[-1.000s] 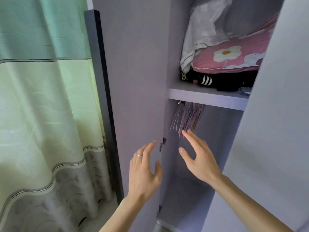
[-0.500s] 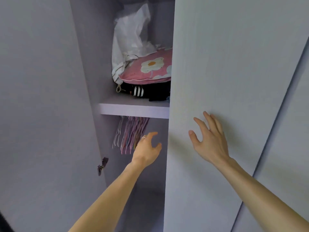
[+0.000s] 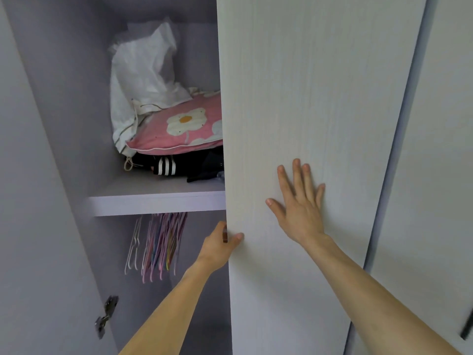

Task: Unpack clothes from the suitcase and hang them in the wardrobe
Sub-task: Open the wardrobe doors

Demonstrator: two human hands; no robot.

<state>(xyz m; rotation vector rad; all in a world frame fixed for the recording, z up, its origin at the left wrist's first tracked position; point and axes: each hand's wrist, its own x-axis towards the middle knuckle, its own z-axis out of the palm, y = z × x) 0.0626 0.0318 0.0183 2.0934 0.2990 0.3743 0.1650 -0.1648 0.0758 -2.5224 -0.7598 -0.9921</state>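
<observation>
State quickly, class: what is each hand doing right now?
Left hand: grips the edge of the pale wood-grain wardrobe door, thumb in front.
Right hand: open, flat against that door's front.

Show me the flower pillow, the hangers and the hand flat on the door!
pillow (image 3: 180, 129), head view, on its white flower print.
hangers (image 3: 158, 242), head view, middle of the hanging bunch.
right hand (image 3: 300, 208), head view, back of the hand.
</observation>
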